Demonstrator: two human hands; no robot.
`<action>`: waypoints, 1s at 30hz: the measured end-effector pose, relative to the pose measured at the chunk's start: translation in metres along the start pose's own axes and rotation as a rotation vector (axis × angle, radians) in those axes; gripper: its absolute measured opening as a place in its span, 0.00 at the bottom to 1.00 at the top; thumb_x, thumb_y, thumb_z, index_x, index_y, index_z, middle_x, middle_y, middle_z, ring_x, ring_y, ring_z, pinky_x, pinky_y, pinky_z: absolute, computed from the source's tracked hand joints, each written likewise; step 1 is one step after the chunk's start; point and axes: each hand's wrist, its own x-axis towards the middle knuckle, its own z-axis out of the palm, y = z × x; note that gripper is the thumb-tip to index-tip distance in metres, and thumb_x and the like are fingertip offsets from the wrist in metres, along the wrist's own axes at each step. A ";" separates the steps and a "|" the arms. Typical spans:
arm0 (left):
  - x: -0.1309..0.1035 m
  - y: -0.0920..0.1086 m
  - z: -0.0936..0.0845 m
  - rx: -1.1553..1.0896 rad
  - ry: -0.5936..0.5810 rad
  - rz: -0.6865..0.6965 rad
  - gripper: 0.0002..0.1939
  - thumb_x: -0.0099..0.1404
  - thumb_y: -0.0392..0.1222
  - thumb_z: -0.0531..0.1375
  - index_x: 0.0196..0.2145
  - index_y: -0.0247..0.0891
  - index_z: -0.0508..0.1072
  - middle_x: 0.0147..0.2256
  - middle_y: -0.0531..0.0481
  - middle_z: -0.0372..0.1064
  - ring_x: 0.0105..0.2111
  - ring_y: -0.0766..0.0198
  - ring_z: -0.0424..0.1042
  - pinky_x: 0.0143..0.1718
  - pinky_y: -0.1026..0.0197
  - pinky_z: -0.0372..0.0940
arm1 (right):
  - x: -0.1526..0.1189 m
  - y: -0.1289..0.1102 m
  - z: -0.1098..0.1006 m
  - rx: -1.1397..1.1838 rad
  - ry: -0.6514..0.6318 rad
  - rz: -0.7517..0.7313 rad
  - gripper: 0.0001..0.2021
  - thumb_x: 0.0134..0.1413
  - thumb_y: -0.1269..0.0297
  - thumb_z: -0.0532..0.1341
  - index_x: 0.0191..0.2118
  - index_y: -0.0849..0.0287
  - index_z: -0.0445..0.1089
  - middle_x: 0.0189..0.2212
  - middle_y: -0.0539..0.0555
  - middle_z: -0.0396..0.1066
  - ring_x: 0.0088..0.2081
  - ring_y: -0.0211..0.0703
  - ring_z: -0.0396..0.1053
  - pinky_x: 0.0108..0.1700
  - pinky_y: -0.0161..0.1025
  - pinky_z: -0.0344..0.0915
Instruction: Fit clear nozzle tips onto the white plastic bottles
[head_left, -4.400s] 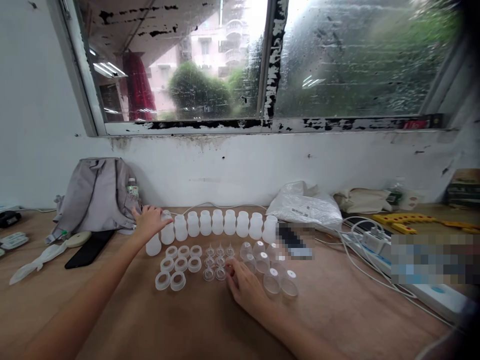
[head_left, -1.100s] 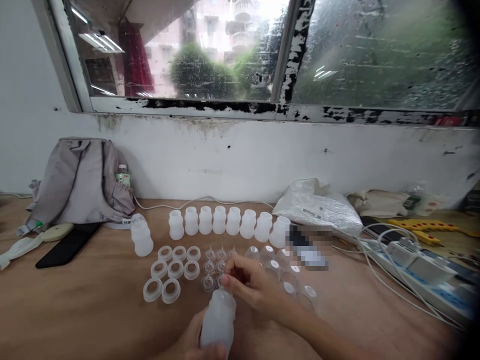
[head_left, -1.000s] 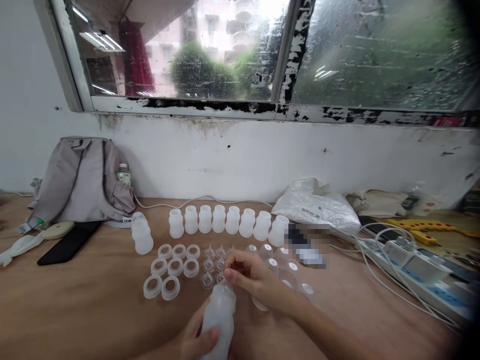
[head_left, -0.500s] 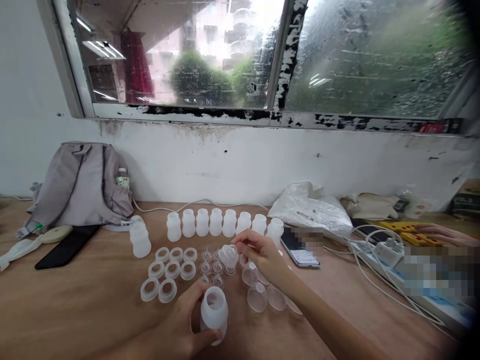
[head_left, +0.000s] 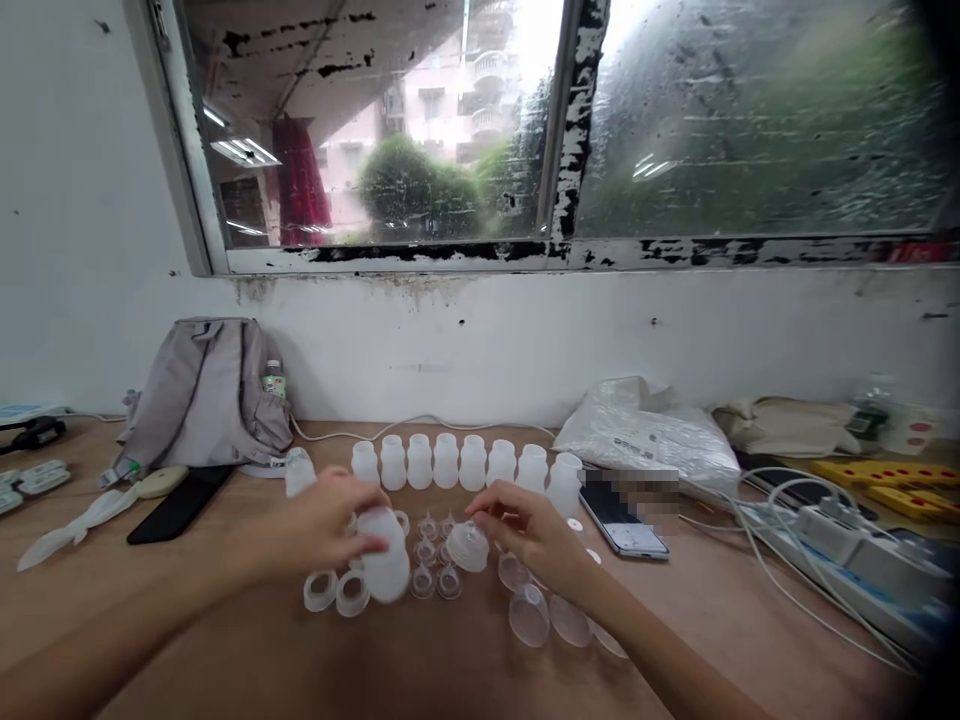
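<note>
My left hand (head_left: 330, 525) is closed round a frosted white baby bottle (head_left: 388, 568), tilted and blurred, above clear screw rings (head_left: 320, 592). Part of those rings is hidden behind the hand and bottle. Between the fingertips of my right hand (head_left: 521, 530) is a clear bottle nipple in its screw ring (head_left: 467, 547), pinched by the tip. Loose clear nipples (head_left: 422, 580) stand on the table just left of it. Clear dome caps (head_left: 529, 614) lie beneath and beside my right forearm. Several open bottles (head_left: 445, 462) stand in a row behind both hands.
An assembled bottle (head_left: 299, 472) stands at the left, partly behind my left hand. A grey backpack (head_left: 199, 395) and a black phone (head_left: 180, 505) are further left. To the right are another phone (head_left: 626, 520), a plastic bag (head_left: 646, 435) and a power strip (head_left: 832, 570) with cables.
My left hand has swung up and left with the bottle, over the rings. My right hand still holds the nipple and ring at nearly the same place. The camera view has shifted slightly.
</note>
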 end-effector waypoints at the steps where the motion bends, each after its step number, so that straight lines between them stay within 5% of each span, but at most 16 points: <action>1: 0.006 -0.012 -0.010 0.073 -0.025 -0.066 0.16 0.54 0.53 0.57 0.35 0.40 0.72 0.30 0.51 0.70 0.34 0.59 0.67 0.35 0.63 0.58 | -0.001 -0.001 0.000 0.001 -0.007 -0.012 0.08 0.53 0.62 0.55 0.33 0.58 0.68 0.29 0.51 0.67 0.29 0.37 0.63 0.30 0.34 0.60; 6: 0.039 -0.074 -0.039 0.313 -0.126 -0.263 0.23 0.53 0.56 0.55 0.38 0.35 0.70 0.34 0.46 0.71 0.35 0.57 0.68 0.33 0.63 0.58 | -0.005 -0.007 0.008 -0.164 -0.134 -0.076 0.06 0.51 0.67 0.55 0.31 0.59 0.69 0.28 0.51 0.67 0.28 0.36 0.63 0.29 0.32 0.59; 11: 0.059 -0.113 -0.029 0.397 -0.237 -0.358 0.25 0.53 0.56 0.53 0.42 0.35 0.67 0.38 0.43 0.70 0.39 0.53 0.67 0.36 0.60 0.58 | -0.016 0.000 0.032 -0.431 -0.376 -0.097 0.05 0.48 0.71 0.56 0.30 0.58 0.69 0.28 0.49 0.69 0.30 0.36 0.65 0.32 0.31 0.58; 15: 0.064 -0.130 -0.014 0.384 -0.344 -0.380 0.26 0.52 0.55 0.53 0.44 0.36 0.65 0.42 0.41 0.68 0.42 0.51 0.65 0.38 0.58 0.58 | -0.026 0.006 0.048 -0.588 -0.507 -0.065 0.07 0.48 0.70 0.55 0.33 0.57 0.69 0.30 0.50 0.72 0.32 0.39 0.68 0.31 0.32 0.57; 24: 0.065 -0.146 -0.001 0.348 -0.389 -0.417 0.27 0.54 0.58 0.52 0.45 0.35 0.64 0.42 0.40 0.69 0.42 0.51 0.66 0.43 0.52 0.56 | -0.034 0.004 0.051 -0.808 -0.544 -0.084 0.16 0.43 0.58 0.59 0.39 0.58 0.65 0.30 0.54 0.72 0.30 0.47 0.70 0.27 0.35 0.57; 27: 0.065 -0.132 -0.005 0.332 -0.194 -0.378 0.30 0.54 0.60 0.51 0.48 0.36 0.62 0.46 0.39 0.65 0.47 0.49 0.62 0.47 0.51 0.53 | -0.033 0.005 0.053 -0.806 -0.539 -0.095 0.14 0.44 0.60 0.57 0.39 0.58 0.64 0.30 0.54 0.72 0.29 0.47 0.70 0.26 0.34 0.55; 30: 0.056 -0.093 0.002 0.206 0.259 -0.257 0.26 0.59 0.57 0.48 0.48 0.36 0.62 0.48 0.41 0.64 0.50 0.53 0.59 0.49 0.54 0.52 | -0.031 0.004 0.052 -0.760 -0.501 -0.090 0.12 0.45 0.63 0.55 0.38 0.58 0.64 0.29 0.54 0.71 0.28 0.44 0.69 0.26 0.34 0.54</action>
